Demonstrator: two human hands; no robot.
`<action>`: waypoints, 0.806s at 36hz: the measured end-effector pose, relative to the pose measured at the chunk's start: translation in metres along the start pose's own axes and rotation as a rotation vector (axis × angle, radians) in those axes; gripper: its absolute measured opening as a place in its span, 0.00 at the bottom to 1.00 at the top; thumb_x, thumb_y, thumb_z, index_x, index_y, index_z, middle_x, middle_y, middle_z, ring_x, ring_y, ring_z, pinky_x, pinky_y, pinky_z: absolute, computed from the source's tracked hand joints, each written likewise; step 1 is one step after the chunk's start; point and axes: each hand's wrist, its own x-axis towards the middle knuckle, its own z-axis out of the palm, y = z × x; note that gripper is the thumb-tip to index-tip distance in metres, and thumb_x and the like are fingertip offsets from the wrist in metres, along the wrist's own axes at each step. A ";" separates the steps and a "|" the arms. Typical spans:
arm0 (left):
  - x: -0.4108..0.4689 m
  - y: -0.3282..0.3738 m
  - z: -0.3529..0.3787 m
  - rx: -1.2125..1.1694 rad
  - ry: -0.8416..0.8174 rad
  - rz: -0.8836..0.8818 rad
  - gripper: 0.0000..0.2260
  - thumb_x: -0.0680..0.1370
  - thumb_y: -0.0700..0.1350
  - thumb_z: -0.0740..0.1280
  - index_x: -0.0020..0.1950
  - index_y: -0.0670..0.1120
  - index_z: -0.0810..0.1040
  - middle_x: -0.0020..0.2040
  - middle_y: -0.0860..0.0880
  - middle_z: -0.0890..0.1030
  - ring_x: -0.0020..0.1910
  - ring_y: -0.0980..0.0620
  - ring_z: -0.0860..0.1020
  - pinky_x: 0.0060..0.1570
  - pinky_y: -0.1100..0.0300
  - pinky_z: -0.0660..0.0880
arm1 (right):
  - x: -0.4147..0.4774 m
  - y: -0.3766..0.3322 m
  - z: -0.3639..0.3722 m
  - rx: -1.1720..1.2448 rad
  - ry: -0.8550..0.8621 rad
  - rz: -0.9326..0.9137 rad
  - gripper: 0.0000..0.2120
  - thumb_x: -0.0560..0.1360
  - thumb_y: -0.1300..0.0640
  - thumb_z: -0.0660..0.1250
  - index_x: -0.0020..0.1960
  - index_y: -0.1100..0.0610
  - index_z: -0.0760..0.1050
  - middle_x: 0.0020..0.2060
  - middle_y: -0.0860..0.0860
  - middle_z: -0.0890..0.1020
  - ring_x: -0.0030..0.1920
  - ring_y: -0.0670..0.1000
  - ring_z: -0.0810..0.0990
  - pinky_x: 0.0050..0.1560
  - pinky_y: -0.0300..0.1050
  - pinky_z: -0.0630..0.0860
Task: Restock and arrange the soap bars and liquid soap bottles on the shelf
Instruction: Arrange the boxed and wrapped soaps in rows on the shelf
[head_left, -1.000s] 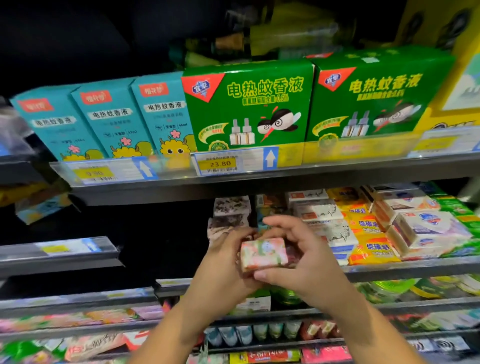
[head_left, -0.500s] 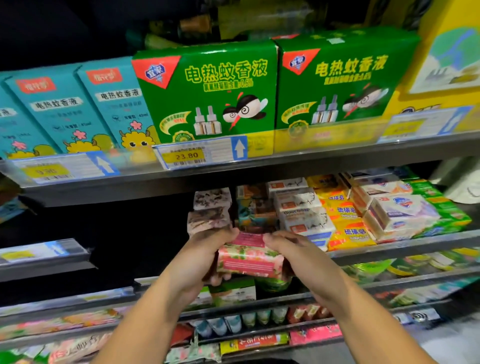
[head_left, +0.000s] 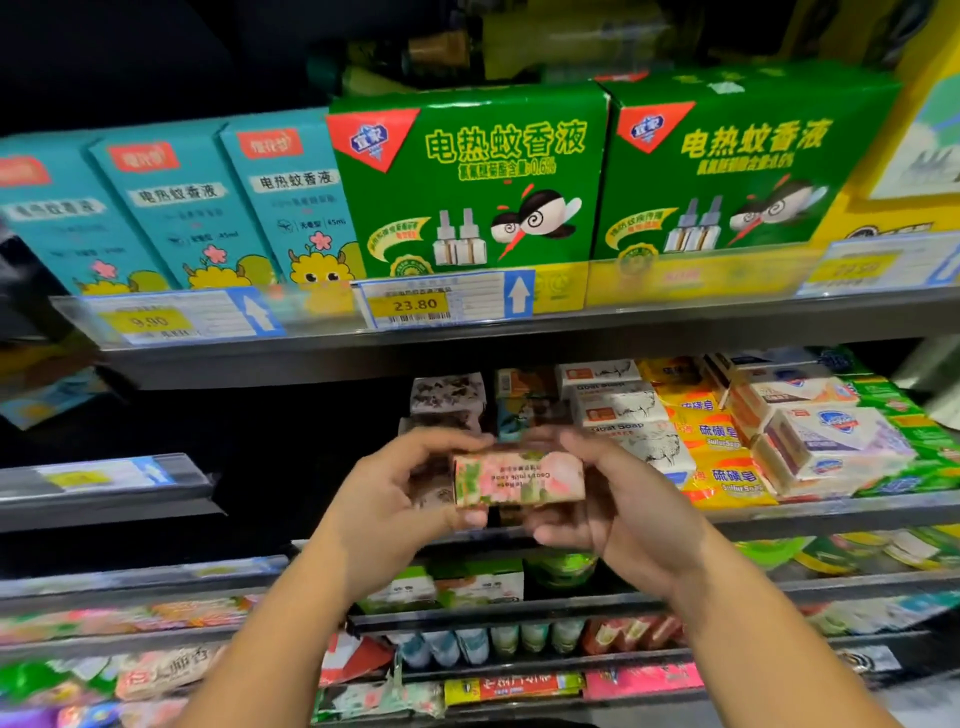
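Soap bar (head_left: 519, 478), pink floral wrap, pinched end to end between fingers (head_left: 457, 441) of left hand (head_left: 395, 499) and right hand (head_left: 623, 514), both clamped on it. Shelf (head_left: 841, 512) stock just beyond fingers, goat soap boxes (head_left: 618, 410) right of them. Probably light, rigid, wrapper slick; short ends safest hold.
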 end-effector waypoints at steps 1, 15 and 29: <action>-0.002 -0.002 -0.004 0.073 -0.030 0.001 0.24 0.64 0.55 0.78 0.58 0.70 0.78 0.61 0.61 0.80 0.63 0.58 0.78 0.60 0.59 0.77 | 0.002 0.001 0.002 0.006 -0.001 -0.028 0.17 0.73 0.54 0.67 0.60 0.57 0.79 0.54 0.62 0.84 0.47 0.61 0.85 0.35 0.45 0.84; -0.025 -0.026 -0.041 0.732 0.069 0.111 0.34 0.75 0.65 0.65 0.76 0.47 0.66 0.66 0.57 0.67 0.67 0.59 0.66 0.69 0.71 0.59 | 0.053 0.026 0.040 -0.581 -0.106 -0.231 0.19 0.73 0.55 0.75 0.59 0.40 0.75 0.55 0.48 0.84 0.57 0.49 0.82 0.58 0.50 0.80; -0.049 -0.106 -0.055 0.732 0.309 -0.261 0.26 0.80 0.43 0.68 0.77 0.42 0.66 0.69 0.44 0.67 0.66 0.47 0.68 0.65 0.62 0.62 | 0.127 0.070 0.015 -1.779 -0.033 -0.435 0.34 0.78 0.35 0.40 0.81 0.45 0.49 0.81 0.48 0.44 0.80 0.50 0.41 0.78 0.46 0.37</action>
